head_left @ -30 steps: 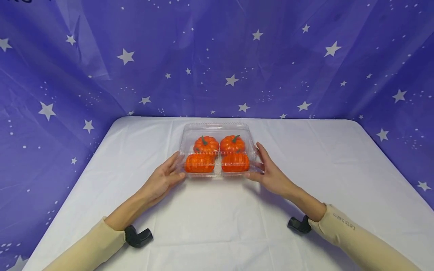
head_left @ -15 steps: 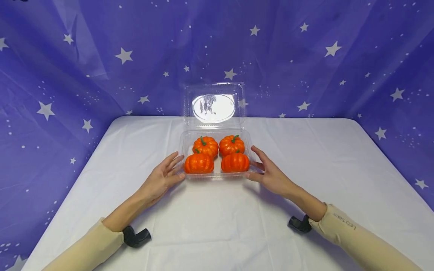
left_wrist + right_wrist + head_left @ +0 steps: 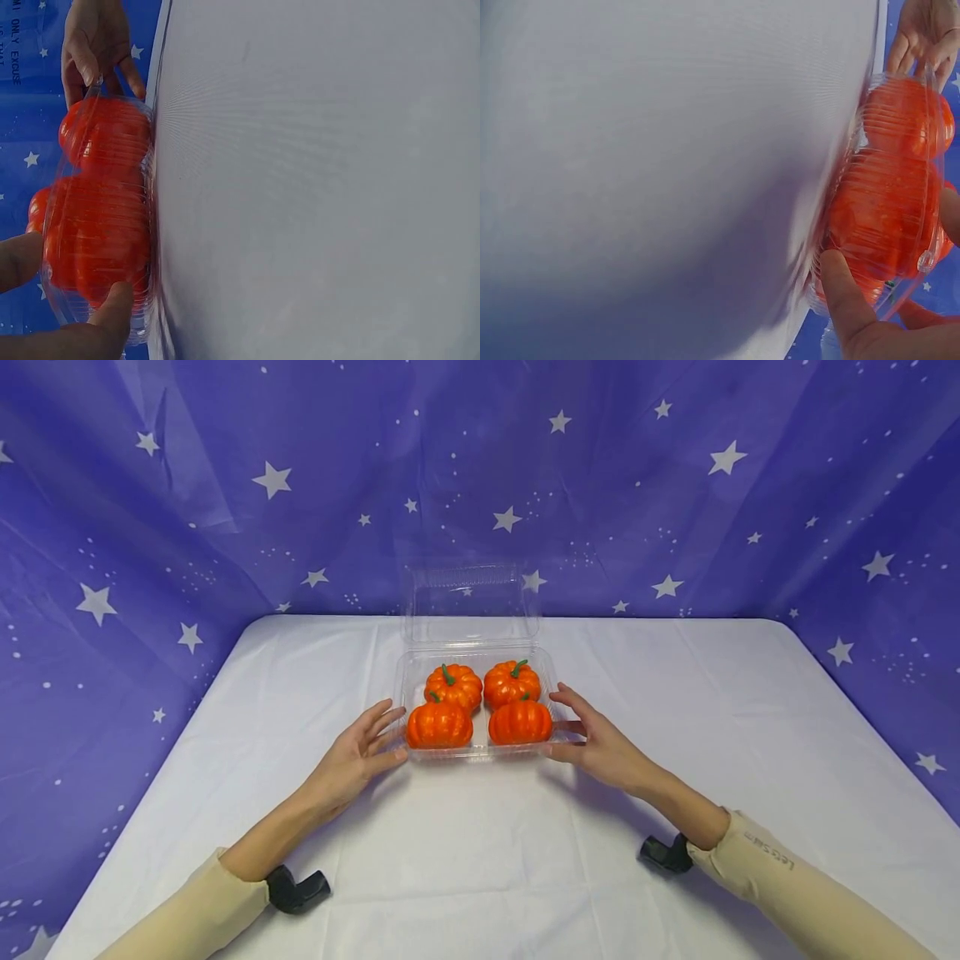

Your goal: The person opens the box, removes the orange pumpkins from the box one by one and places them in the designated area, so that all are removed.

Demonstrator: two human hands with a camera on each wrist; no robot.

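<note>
A clear plastic clamshell container (image 3: 481, 753) sits on the white table, its see-through lid (image 3: 471, 618) raised and tipped back at the far side. Inside are several small orange pumpkins with green stems, among them the front left pumpkin (image 3: 439, 725) and the front right pumpkin (image 3: 520, 722). My left hand (image 3: 347, 770) touches the container's left side, fingers spread and thumb at the front corner. On the opposite side my right hand (image 3: 603, 752) rests its fairly straight fingers and thumb the same way. In the left wrist view a fingertip (image 3: 120, 294) lies against the ribbed wall.
The table has a wrinkled white cloth (image 3: 480, 860). Behind it and at both sides hangs a blue-purple curtain (image 3: 465, 468) with white stars. Black wrist mounts (image 3: 298, 891) show below the beige sleeves (image 3: 187, 910).
The lid, down over the pumpkins a second ago, has swung up and back and now leans a little further away. Both hands stay at the container's sides.
</note>
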